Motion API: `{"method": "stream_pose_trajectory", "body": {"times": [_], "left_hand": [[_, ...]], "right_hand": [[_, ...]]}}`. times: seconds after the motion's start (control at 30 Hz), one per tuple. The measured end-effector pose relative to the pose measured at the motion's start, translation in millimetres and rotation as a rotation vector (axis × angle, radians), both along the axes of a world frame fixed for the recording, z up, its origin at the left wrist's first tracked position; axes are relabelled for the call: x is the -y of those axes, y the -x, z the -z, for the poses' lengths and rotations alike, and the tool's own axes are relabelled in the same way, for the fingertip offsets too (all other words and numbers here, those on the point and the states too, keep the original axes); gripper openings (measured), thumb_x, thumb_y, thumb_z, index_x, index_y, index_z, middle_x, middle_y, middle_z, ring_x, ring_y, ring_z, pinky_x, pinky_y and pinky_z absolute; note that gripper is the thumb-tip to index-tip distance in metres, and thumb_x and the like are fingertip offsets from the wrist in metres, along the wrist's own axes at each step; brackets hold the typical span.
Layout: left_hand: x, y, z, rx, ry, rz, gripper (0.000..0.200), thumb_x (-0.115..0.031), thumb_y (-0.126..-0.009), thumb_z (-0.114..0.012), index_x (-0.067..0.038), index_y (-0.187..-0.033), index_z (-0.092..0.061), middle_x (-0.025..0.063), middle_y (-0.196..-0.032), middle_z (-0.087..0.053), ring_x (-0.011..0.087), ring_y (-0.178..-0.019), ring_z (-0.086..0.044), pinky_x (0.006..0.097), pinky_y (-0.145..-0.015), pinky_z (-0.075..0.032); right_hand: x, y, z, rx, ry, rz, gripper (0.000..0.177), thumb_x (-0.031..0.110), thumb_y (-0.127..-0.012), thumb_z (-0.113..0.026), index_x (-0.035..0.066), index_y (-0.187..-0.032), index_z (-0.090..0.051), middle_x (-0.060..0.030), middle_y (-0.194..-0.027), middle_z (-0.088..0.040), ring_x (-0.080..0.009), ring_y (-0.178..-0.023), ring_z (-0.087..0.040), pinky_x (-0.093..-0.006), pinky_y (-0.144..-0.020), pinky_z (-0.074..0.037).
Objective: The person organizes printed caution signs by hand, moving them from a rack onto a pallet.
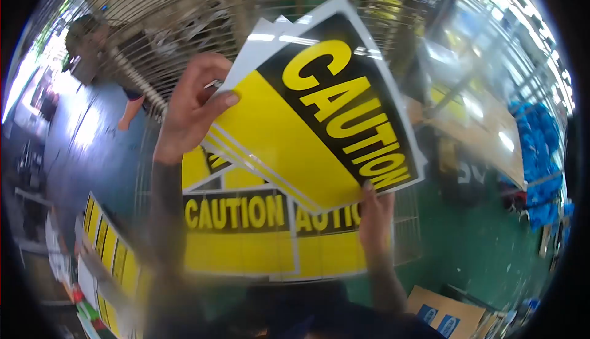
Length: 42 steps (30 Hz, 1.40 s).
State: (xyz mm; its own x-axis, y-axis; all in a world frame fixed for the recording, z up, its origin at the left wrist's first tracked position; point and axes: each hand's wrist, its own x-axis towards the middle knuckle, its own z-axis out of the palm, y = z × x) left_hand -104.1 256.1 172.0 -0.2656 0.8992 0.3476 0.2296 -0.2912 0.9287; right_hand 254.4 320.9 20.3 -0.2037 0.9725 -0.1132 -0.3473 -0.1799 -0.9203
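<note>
A small stack of yellow and black CAUTION signs [319,118] is raised and tilted in front of me. My left hand [193,105] grips the stack's upper left edge, thumb across the yellow face. My right hand [376,216] pinches the lower right corner under the black band. Below the raised stack lie more CAUTION signs [264,240], flat and overlapping, partly hidden by my arms.
A wire cage wall [184,7] rises behind the signs. Another person [92,50] stands at far left. More signs [107,253] lean at lower left. A cardboard-topped table [485,130] and blue bags [541,154] sit right; a cardboard box [442,317] rests on the green floor.
</note>
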Motion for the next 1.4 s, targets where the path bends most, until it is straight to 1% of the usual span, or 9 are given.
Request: {"method": "stream_pose_trajectory", "body": {"times": [0.27,0.43,0.73,0.8,0.83,0.97,1.1,1.27,1.4], "left_hand": [[161.0,-20.9,102.8,0.078,-0.091,-0.471,0.078,-0.011,-0.097,-0.074,-0.001,-0.162,-0.032,0.0139,-0.153,-0.050,0.0253,-0.140,-0.050,0.0414,-0.122,-0.034],[195.3,-47.1,191.6,0.167,-0.155,-0.477,0.087,-0.009,-0.096,-0.076,-0.001,-0.166,-0.025,0.0143,-0.161,-0.043,0.0263,-0.147,-0.044,0.0420,-0.122,-0.035],[228.8,-95.7,173.8,-0.309,0.090,-0.977,0.087,-0.043,-0.095,-0.079,0.004,-0.157,-0.039,0.0284,-0.145,-0.058,0.0421,-0.138,-0.056,0.0494,-0.113,-0.045],[307.2,-117.6,95.7,-0.010,-0.065,-0.912,0.082,-0.036,-0.095,-0.079,0.003,-0.154,-0.039,0.0300,-0.143,-0.058,0.0459,-0.133,-0.058,0.0520,-0.106,-0.049],[343.9,-131.9,87.9,-0.053,-0.135,-1.078,0.080,-0.034,-0.094,-0.078,0.003,-0.154,-0.038,0.0305,-0.141,-0.057,0.0469,-0.131,-0.058,0.0515,-0.105,-0.049],[524.7,-215.2,118.6,-0.088,-0.068,-1.533,0.078,-0.022,-0.093,-0.084,0.002,-0.154,-0.040,0.0215,-0.143,-0.058,0.0284,-0.134,-0.058,0.0415,-0.112,-0.046],[673.4,-355.5,205.7,0.482,0.087,-2.065,0.070,-0.020,-0.094,-0.083,0.003,-0.150,-0.047,0.0167,-0.143,-0.060,0.0253,-0.134,-0.056,0.0393,-0.116,-0.043],[839.4,-520.9,440.3,0.665,0.511,-2.628,0.081,-0.027,-0.092,-0.084,0.011,-0.152,-0.046,0.0288,-0.154,-0.052,0.0385,-0.146,-0.048,0.0430,-0.124,-0.036],[950.5,-569.6,491.2,0.726,0.769,-2.719,0.078,-0.027,-0.091,-0.084,0.007,-0.152,-0.048,0.0255,-0.138,-0.054,0.0424,-0.134,-0.054,0.0461,-0.117,-0.042]], "right_hand": [[-5.7,28.1,-43.7,-0.033,-0.514,-0.073,0.053,-0.003,-0.088,-0.084,-0.005,-0.134,-0.057,-0.0124,-0.120,-0.073,-0.0212,-0.110,-0.070,-0.0360,-0.104,-0.054],[-20.2,17.7,39.0,-0.002,-0.625,-0.287,0.105,-0.007,-0.077,-0.087,-0.002,-0.163,-0.027,-0.0173,-0.159,-0.044,-0.0305,-0.143,-0.050,-0.0436,-0.116,-0.048],[16.6,37.7,3.8,0.783,-0.871,-0.115,0.065,0.041,-0.103,-0.059,-0.003,-0.148,-0.044,-0.0235,-0.132,-0.060,-0.0343,-0.114,-0.062,-0.0463,-0.096,-0.055],[79.3,63.1,-54.3,0.904,-1.001,-0.140,0.070,0.057,-0.106,-0.053,-0.003,-0.143,-0.050,-0.0256,-0.124,-0.063,-0.0358,-0.105,-0.065,-0.0476,-0.090,-0.058],[110.8,70.9,-61.2,0.475,-0.997,-0.151,0.086,0.070,-0.102,-0.057,-0.009,-0.134,-0.053,-0.0277,-0.116,-0.064,-0.0358,-0.097,-0.066,-0.0497,-0.083,-0.060],[209.0,111.0,-17.6,0.393,-1.439,-0.479,0.055,0.032,-0.116,-0.047,-0.007,-0.155,-0.046,-0.0359,-0.149,-0.051,-0.0421,-0.134,-0.056,-0.0454,-0.112,-0.046],[414.9,120.1,66.8,0.371,-0.999,-1.432,0.069,0.036,-0.112,-0.059,-0.013,-0.155,-0.036,-0.0316,-0.152,-0.048,-0.0377,-0.134,-0.055,-0.0448,-0.111,-0.046],[699.7,93.4,215.8,0.238,-1.107,-1.867,0.058,0.007,-0.094,-0.075,-0.001,-0.148,-0.055,-0.0257,-0.125,-0.066,-0.0432,-0.118,-0.065,-0.0479,-0.099,-0.052],[854.8,63.7,327.5,0.275,-1.217,-2.010,0.065,0.006,-0.091,-0.078,0.002,-0.150,-0.051,-0.0231,-0.116,-0.064,-0.0460,-0.110,-0.064,-0.0506,-0.091,-0.053]]}}
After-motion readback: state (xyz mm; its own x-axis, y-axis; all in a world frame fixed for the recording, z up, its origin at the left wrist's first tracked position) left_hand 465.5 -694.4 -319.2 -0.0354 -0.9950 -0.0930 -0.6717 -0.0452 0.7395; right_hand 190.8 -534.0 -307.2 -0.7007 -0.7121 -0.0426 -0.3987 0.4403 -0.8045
